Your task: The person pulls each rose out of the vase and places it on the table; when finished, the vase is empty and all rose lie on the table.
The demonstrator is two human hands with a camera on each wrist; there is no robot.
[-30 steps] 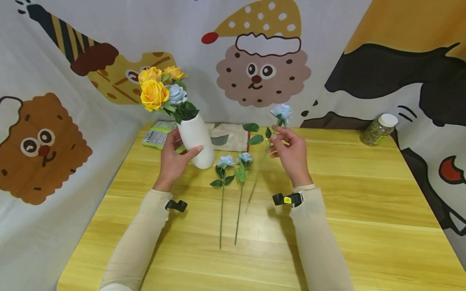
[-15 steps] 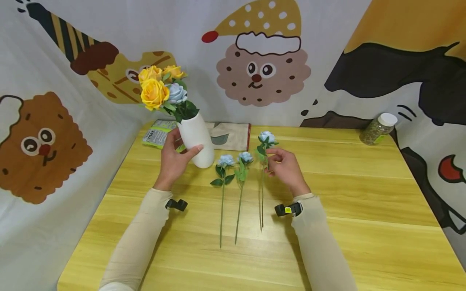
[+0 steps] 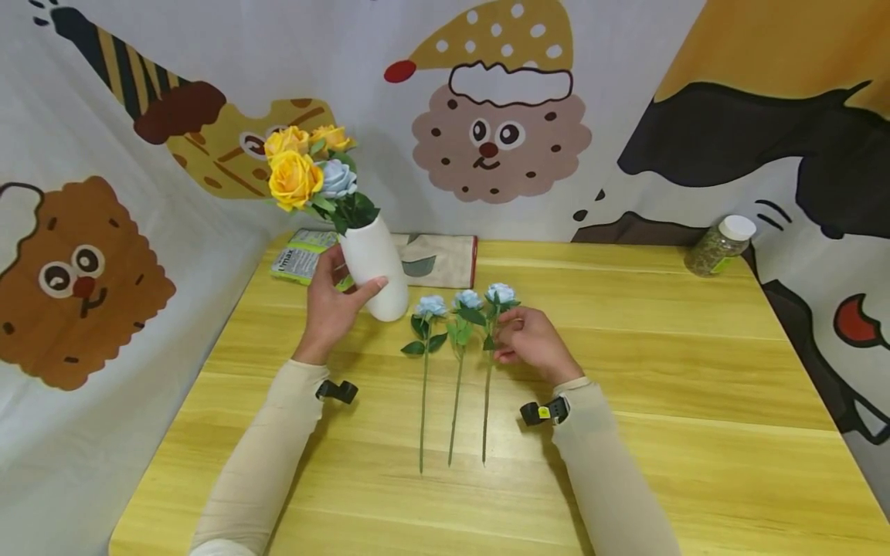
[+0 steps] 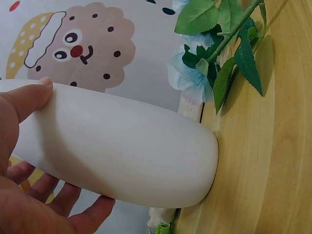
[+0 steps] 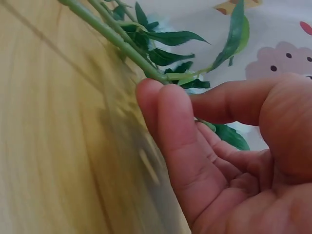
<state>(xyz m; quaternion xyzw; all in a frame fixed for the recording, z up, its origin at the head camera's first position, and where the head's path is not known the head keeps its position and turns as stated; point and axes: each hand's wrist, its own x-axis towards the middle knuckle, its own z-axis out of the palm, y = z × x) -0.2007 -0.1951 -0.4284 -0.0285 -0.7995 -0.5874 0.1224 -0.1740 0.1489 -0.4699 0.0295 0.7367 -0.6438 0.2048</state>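
Note:
My left hand (image 3: pixel 334 305) grips a white vase (image 3: pixel 375 270) around its side, thumb across the front. Yellow artificial roses (image 3: pixel 295 180) and a light blue rose (image 3: pixel 338 179) stand in it, leaning left. In the left wrist view, the base of the vase (image 4: pixel 161 156) is at the tabletop. With thumb and fingertips, my right hand (image 3: pixel 535 340) pinches the stem of another blue artificial rose (image 3: pixel 500 293). Its green stem (image 5: pixel 112 36) runs past the fingertips in the right wrist view. Left of it, two similar roses, one left (image 3: pixel 432 306) and one middle (image 3: pixel 467 299), lie side by side, stems toward me.
A folded beige cloth (image 3: pixel 448 262) with a red edge lies behind the vase, beside a green and grey packet (image 3: pixel 300 256). A white-lidded jar (image 3: pixel 718 247) stands at the table's back right. A printed curtain (image 3: pixel 612 62) hangs behind the table.
My right hand has brought the blue rose down and to the left, beside the other two, with its stem now roughly parallel to theirs. The left hand and vase have stayed put.

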